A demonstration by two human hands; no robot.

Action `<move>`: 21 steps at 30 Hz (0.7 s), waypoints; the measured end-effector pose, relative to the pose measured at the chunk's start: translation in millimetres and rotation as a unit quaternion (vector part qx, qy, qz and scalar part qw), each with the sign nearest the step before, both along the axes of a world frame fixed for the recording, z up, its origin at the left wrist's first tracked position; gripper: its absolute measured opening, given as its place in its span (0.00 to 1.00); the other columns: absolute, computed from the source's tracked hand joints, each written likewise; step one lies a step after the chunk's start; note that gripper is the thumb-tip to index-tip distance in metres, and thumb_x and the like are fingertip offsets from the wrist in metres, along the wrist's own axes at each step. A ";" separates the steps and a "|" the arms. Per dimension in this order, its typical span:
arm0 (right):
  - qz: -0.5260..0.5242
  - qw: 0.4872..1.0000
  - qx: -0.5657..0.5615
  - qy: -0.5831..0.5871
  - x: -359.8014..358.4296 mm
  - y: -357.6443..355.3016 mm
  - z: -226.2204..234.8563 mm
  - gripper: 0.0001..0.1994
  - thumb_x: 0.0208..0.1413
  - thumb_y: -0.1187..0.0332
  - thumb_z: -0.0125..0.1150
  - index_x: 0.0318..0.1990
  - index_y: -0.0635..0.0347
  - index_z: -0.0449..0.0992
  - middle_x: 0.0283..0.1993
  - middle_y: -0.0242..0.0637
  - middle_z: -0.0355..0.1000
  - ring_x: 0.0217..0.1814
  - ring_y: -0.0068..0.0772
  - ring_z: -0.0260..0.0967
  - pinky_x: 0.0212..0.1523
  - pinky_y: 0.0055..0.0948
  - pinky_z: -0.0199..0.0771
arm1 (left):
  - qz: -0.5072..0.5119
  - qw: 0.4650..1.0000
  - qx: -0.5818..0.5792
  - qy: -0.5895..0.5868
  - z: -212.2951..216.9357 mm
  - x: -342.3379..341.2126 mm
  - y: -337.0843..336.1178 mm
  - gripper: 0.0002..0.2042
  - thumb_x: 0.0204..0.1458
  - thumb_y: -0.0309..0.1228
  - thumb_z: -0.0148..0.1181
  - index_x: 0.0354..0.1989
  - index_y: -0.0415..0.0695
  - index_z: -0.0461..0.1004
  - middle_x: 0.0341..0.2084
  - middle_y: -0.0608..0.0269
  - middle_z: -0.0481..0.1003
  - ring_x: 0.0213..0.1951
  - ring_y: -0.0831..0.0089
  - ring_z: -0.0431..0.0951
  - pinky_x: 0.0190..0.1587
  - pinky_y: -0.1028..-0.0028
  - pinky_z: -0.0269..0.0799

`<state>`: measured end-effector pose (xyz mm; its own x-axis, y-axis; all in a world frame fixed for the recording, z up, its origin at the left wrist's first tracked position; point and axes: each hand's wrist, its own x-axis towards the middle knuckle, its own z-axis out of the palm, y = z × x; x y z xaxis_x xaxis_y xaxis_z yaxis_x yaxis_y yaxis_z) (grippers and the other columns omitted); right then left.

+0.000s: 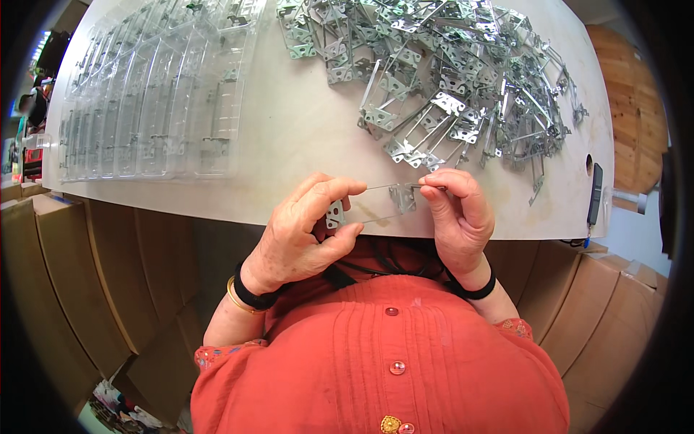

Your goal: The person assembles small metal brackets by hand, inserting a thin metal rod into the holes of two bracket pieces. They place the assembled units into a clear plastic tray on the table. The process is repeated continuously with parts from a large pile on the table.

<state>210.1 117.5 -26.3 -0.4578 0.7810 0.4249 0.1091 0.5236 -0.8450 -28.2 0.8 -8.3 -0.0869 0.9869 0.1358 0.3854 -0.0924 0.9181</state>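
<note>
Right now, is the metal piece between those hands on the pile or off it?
Off: the left hand holds one end of the metal piece, the right hand pinches the other, apart from the pile.

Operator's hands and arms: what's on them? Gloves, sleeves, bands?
No gloves on the left hand or right hand. Each wrist has a black band: left band, right band. A gold-coloured bangle sits beside the left one. Red sleeves with multicoloured patterned trim end short of the wrists.
</note>
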 end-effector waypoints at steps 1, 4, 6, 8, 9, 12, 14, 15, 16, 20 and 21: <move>-0.001 1.000 -0.002 0.000 -0.1 -0.2 -0.4 0.09 0.66 0.82 0.73 0.50 0.64 0.82 0.45 0.39 0.82 0.45 0.30 0.80 0.47 0.27 0.81 | -0.001 1.000 -0.002 -0.001 -0.2 -0.2 0.0 0.26 0.51 0.20 0.76 0.61 0.44 0.81 0.38 0.66 0.77 0.30 0.78 0.72 0.32 0.75 0.70; -0.001 1.000 0.007 -0.008 -0.3 0.0 1.0 0.09 0.65 0.82 0.73 0.50 0.64 0.82 0.45 0.39 0.82 0.44 0.31 0.81 0.47 0.28 0.82 | -0.003 1.000 -0.005 -0.004 -0.2 -0.8 0.6 0.26 0.51 0.20 0.76 0.61 0.44 0.81 0.38 0.66 0.77 0.30 0.79 0.72 0.32 0.75 0.70; -0.001 1.000 0.012 -0.013 -0.5 0.2 1.9 0.09 0.65 0.82 0.73 0.50 0.64 0.83 0.45 0.40 0.82 0.44 0.32 0.81 0.47 0.28 0.82 | -0.004 1.000 -0.004 -0.005 -0.4 -1.1 1.4 0.26 0.50 0.20 0.76 0.61 0.44 0.81 0.37 0.66 0.77 0.30 0.79 0.72 0.31 0.75 0.70; -0.001 1.000 0.012 -0.016 -0.6 -0.6 2.2 0.09 0.65 0.82 0.73 0.50 0.64 0.83 0.45 0.40 0.82 0.44 0.32 0.81 0.47 0.28 0.82 | -0.003 1.000 0.001 -0.011 -1.0 -0.8 1.3 0.26 0.50 0.20 0.76 0.61 0.44 0.81 0.37 0.66 0.77 0.29 0.79 0.72 0.31 0.76 0.70; -0.001 1.000 0.012 -0.017 -0.6 -0.6 2.2 0.09 0.65 0.82 0.73 0.50 0.64 0.83 0.45 0.40 0.82 0.44 0.32 0.81 0.46 0.28 0.82 | -0.003 1.000 0.004 -0.014 -1.5 -0.6 1.2 0.26 0.50 0.20 0.76 0.60 0.44 0.81 0.37 0.66 0.77 0.29 0.79 0.72 0.31 0.76 0.70; -0.002 1.000 0.015 -0.019 -0.9 -0.5 2.5 0.09 0.65 0.82 0.73 0.50 0.64 0.83 0.45 0.40 0.83 0.44 0.32 0.81 0.46 0.29 0.82 | -0.004 1.000 0.021 -0.014 -3.9 -0.1 1.5 0.26 0.50 0.19 0.76 0.60 0.44 0.82 0.37 0.66 0.77 0.29 0.79 0.72 0.30 0.76 0.70; -0.005 1.000 0.020 -0.023 -1.4 -0.7 2.8 0.09 0.65 0.82 0.73 0.50 0.64 0.83 0.45 0.40 0.83 0.44 0.33 0.81 0.46 0.29 0.82 | -0.005 1.000 0.020 -0.015 -3.5 0.0 1.3 0.26 0.50 0.19 0.76 0.60 0.44 0.82 0.37 0.66 0.77 0.29 0.79 0.72 0.30 0.76 0.70; -0.005 0.999 0.020 -0.026 -1.5 -0.9 3.1 0.09 0.65 0.82 0.73 0.50 0.64 0.83 0.45 0.40 0.83 0.44 0.33 0.81 0.46 0.29 0.82 | -0.006 1.000 0.020 -0.015 -3.3 0.0 1.2 0.26 0.50 0.19 0.76 0.60 0.44 0.82 0.37 0.66 0.77 0.29 0.79 0.72 0.30 0.76 0.70; -0.006 0.999 0.021 -0.029 -1.5 -1.3 3.7 0.09 0.65 0.82 0.73 0.50 0.64 0.83 0.45 0.40 0.83 0.44 0.33 0.81 0.46 0.29 0.82 | -0.005 1.000 0.019 -0.015 -3.4 0.3 1.0 0.26 0.50 0.19 0.76 0.60 0.44 0.82 0.37 0.66 0.77 0.29 0.79 0.72 0.30 0.76 0.70; -0.005 0.999 0.022 -0.033 -1.2 -1.7 4.2 0.09 0.65 0.82 0.73 0.50 0.64 0.83 0.45 0.40 0.82 0.44 0.33 0.81 0.46 0.29 0.82 | -0.005 1.000 0.014 -0.010 -1.7 0.9 1.3 0.26 0.50 0.19 0.76 0.60 0.44 0.82 0.37 0.67 0.77 0.29 0.79 0.72 0.31 0.76 0.70; -0.005 1.000 0.007 -0.030 -0.8 -2.4 4.0 0.09 0.65 0.83 0.73 0.50 0.64 0.83 0.45 0.40 0.82 0.44 0.33 0.81 0.46 0.29 0.81 | -0.005 1.000 0.013 -0.008 -0.7 0.9 1.4 0.26 0.50 0.19 0.76 0.60 0.44 0.82 0.37 0.67 0.76 0.29 0.79 0.72 0.31 0.76 0.69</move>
